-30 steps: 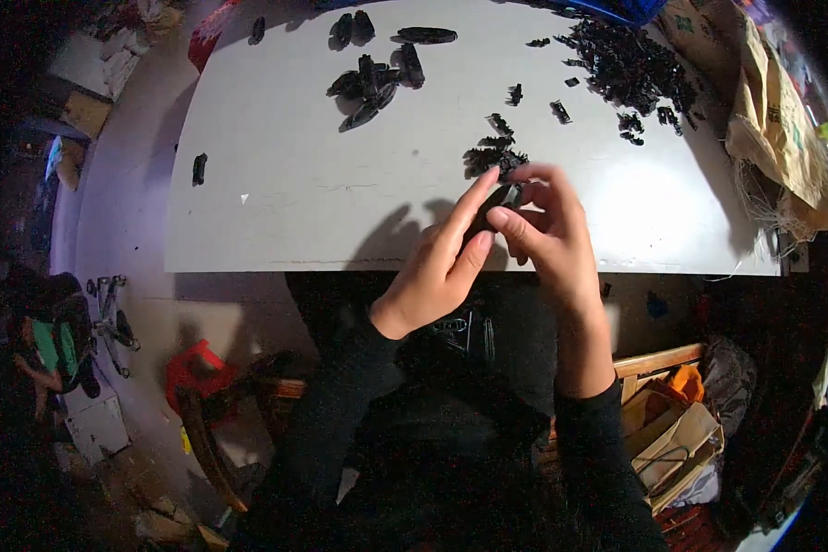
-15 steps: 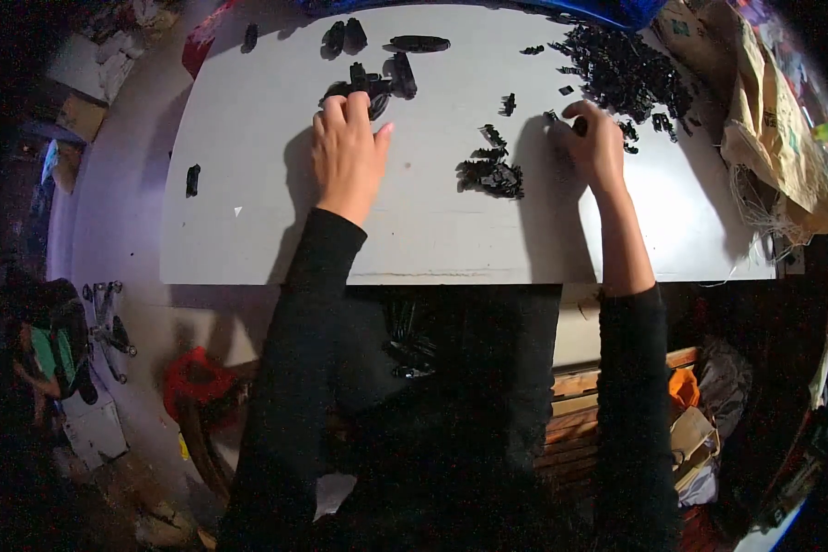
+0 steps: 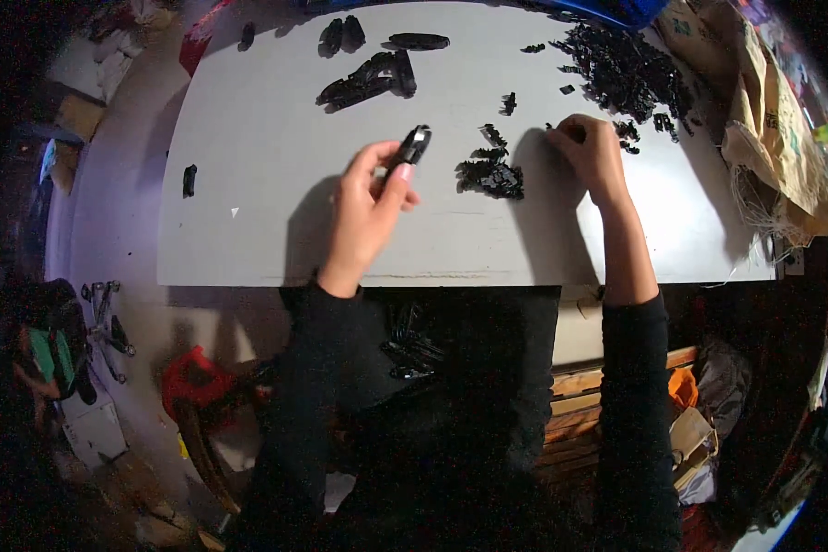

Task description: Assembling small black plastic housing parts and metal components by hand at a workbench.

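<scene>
My left hand (image 3: 368, 202) is raised over the white tabletop (image 3: 248, 239). Between its thumb and fingers it holds an elongated black part (image 3: 415, 144), tilted up to the right, with a shiny patch near its upper end. My right hand (image 3: 592, 155) rests low over the table with thumb and forefinger pinched. A small black piece (image 3: 549, 126) shows at those fingertips, mostly hidden by them. Left of the right hand lies a small cluster of black pieces (image 3: 492, 177). Beyond my left hand, several elongated black parts (image 3: 363, 81) lie grouped together.
A large heap of small black pieces (image 3: 621, 78) spreads at the far right. More long black parts (image 3: 419, 41) lie along the back, and a single one (image 3: 189, 180) at the left. A woven sack (image 3: 773, 138) hangs over the right edge. Black parts (image 3: 412, 345) sit on my lap.
My left hand has lifted a black part from the group and brought it nearer and to the right. My right hand has closed its fingertips at the small piece.
</scene>
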`<state>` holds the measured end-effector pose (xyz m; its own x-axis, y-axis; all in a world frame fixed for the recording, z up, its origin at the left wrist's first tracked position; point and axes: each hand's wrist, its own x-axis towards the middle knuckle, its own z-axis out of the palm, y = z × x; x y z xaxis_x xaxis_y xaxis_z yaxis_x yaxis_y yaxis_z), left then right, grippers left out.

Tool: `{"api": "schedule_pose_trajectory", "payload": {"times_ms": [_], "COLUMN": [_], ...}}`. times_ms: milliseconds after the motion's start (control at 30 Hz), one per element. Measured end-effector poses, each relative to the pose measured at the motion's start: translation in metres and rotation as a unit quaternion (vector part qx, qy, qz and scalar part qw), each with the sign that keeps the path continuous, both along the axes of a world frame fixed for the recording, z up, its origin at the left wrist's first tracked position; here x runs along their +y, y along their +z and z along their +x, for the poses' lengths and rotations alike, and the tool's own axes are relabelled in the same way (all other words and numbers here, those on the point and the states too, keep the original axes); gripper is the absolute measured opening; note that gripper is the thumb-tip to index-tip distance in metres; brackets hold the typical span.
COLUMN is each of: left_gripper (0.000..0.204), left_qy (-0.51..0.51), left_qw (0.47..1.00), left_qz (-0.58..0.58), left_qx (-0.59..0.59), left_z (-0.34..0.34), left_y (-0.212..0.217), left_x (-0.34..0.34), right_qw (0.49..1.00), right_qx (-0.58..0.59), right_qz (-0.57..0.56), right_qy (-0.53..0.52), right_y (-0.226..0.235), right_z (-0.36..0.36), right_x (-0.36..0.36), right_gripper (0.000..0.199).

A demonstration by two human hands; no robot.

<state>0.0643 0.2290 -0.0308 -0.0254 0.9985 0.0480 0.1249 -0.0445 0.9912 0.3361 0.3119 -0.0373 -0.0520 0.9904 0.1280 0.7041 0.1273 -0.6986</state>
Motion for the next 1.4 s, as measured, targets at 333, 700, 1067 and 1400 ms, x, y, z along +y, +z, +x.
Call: {"api": "schedule_pose_trajectory", "payload": {"times_ms": [333,700,1067,1400], "left_gripper": [0.040,0.057,0.052,0.050], "left_qy": [-0.110,-0.110,-0.204,-0.220], "left_qw": [0.970,0.985,0.971,0.966], "left_qz": [-0.024,0.134,0.122,0.132], "left_qx": [-0.216,0.013,0.015,-0.002], "left_z": [0.042,0.045,0.039,0.046], "left_y": [0.013,0.003,0.019,0.012], "left_x": [-0.033,-0.043,-0.044,-0.042], "right_qw": [0.842,0.866,0.926,0.885], "right_qx": [0.487,0.452,0.338,0.414], "right_qz": [-0.215,-0.203,-0.090,-0.203], "right_qy": [0.085,0.064,0.140,0.064], "right_y": [0.040,0.042,0.058,0.040], "right_z": [-0.063,-0.082,-0.077,-0.073], "right_x": [-0.095,-0.113,-0.116,-0.111], "right_gripper": [0.011,0.011,0.011,0.016]}}
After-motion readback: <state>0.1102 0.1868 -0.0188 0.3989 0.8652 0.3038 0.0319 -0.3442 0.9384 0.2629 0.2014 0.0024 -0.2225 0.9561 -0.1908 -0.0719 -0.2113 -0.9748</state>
